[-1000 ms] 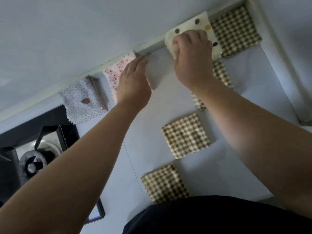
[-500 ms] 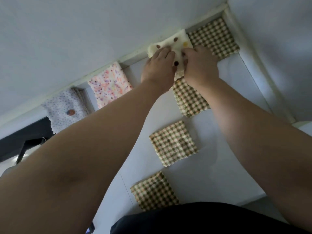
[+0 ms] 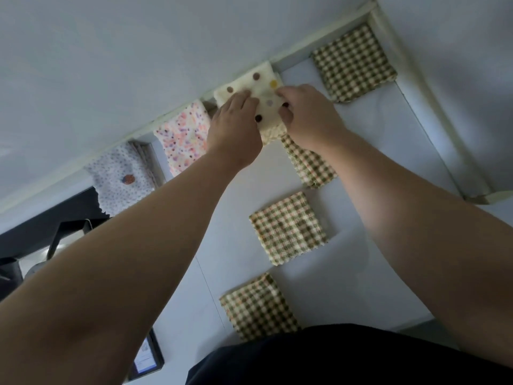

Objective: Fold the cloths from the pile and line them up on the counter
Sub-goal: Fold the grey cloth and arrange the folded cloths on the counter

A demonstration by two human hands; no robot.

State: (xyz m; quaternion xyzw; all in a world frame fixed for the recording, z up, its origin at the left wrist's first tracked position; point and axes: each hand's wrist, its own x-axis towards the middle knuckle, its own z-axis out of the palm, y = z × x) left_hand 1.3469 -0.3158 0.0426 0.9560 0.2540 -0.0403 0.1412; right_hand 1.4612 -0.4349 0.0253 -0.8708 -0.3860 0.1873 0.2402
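A folded cream cloth with coloured dots lies on the white counter against the back wall. My left hand presses flat on its left half. My right hand has its fingers curled at the cloth's right edge and pinches it. Several folded green-checked cloths run in a line toward me: one in the far corner, one partly under my right wrist, one in the middle and one near my body. Left of the dotted cloth lie a pink speckled cloth and a white dotted cloth.
A black stove sits at the left edge of the counter. A small dark screen lies near the counter's front. Walls close off the back and the right side, meeting in a corner.
My left hand left the pink speckled cloth and joined my right hand on the dotted cloth. The dotted cloth now sits squarer along the back wall.
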